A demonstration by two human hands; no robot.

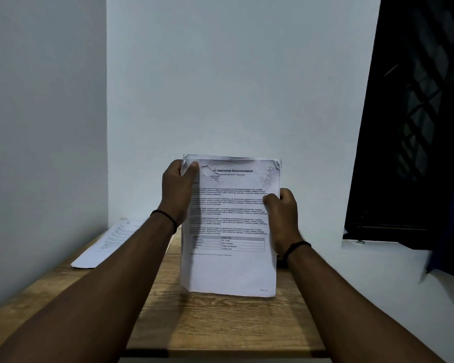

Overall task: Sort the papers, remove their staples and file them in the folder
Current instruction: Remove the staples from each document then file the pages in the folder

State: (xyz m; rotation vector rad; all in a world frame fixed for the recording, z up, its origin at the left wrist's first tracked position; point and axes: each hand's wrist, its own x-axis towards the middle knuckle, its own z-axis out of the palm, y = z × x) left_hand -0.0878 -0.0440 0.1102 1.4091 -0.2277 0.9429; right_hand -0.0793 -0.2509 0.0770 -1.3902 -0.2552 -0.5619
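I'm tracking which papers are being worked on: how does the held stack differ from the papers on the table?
The held stack stands upright, gripped by the left hand and right hand; the table papers lie flat, untouched. The held stack's top corners are torn. Both are white printed pages.

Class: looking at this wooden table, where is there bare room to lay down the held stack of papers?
Bare wood lies on the table in front of the held stack, between the forearms. The far left corner is taken by a second pile of papers.
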